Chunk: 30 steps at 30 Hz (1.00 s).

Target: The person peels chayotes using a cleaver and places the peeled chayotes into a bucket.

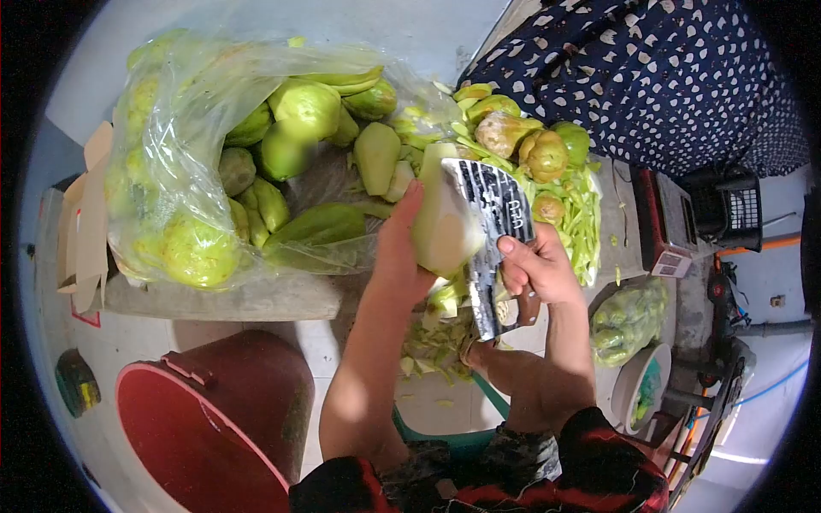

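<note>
My left hand (399,244) is wrapped round a peeled, pale green papaya (446,224), held upright above the near edge of the work surface. In my right hand (540,269) is a broad cleaver (489,209) with a brown wooden handle, its dark blade streaked with pale bits. The blade stands upright along the right side of the papaya, and I cannot tell if it touches. Behind my hands lie another peeled papaya (376,160) and a heap of green peelings (581,227). Several yellowing papayas (543,156) rest on the peelings.
A clear plastic bag (192,184) of unpeeled green papayas covers the left of the slab (231,299). Below stands a red bucket (291,368). At right are a red scale (671,227), a filled bag (629,321) and a white bucket (629,389). Dark patterned cloth (650,77) hangs behind.
</note>
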Each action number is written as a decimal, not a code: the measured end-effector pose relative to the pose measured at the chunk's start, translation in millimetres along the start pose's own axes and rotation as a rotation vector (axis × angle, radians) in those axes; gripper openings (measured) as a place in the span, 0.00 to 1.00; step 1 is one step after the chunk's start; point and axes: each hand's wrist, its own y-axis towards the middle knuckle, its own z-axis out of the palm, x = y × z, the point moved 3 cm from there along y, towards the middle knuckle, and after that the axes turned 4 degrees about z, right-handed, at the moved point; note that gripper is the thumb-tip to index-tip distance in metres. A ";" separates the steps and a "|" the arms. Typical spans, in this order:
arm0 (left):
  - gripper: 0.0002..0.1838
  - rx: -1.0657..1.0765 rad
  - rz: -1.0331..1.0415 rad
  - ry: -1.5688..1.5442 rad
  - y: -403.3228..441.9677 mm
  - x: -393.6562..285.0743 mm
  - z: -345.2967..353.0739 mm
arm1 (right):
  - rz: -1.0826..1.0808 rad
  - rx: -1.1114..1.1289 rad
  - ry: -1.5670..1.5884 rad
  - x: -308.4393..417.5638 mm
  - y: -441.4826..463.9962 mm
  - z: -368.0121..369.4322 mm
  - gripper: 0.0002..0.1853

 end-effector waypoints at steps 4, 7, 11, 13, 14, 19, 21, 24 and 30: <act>0.32 0.056 0.124 -0.062 6.4 -17.2 -4.0 | -0.121 -0.101 -0.104 11.6 -8.9 1.0 0.10; 0.39 0.074 0.263 -0.144 13.6 -22.6 -7.6 | -0.543 -0.368 -0.914 26.4 -24.3 37.0 0.07; 0.39 0.005 0.486 -0.060 12.2 -28.5 -20.2 | -0.716 -0.292 -1.060 -4.4 -30.2 75.5 0.12; 0.37 0.054 0.531 -0.088 11.4 -28.2 -25.2 | -0.641 -0.226 -1.090 -9.1 -31.3 83.7 0.13; 0.37 0.065 0.611 -0.060 9.9 -29.3 -24.8 | -0.662 -0.215 -1.130 -9.1 -32.5 88.5 0.12; 0.37 0.102 0.780 -0.010 9.0 -34.9 -26.0 | -0.714 -0.225 -1.167 -11.3 -31.6 97.8 0.09; 0.37 0.097 0.787 0.001 7.6 -37.2 -26.3 | -0.700 -0.217 -1.170 -12.7 -30.5 98.0 0.10; 0.36 0.006 0.786 -0.024 7.1 -37.4 -26.0 | -0.709 -0.202 -1.160 -12.8 -30.4 97.8 0.10; 0.36 -0.037 0.823 0.107 5.9 -36.4 -26.7 | -0.691 -0.207 -1.139 -13.4 -30.2 96.2 0.10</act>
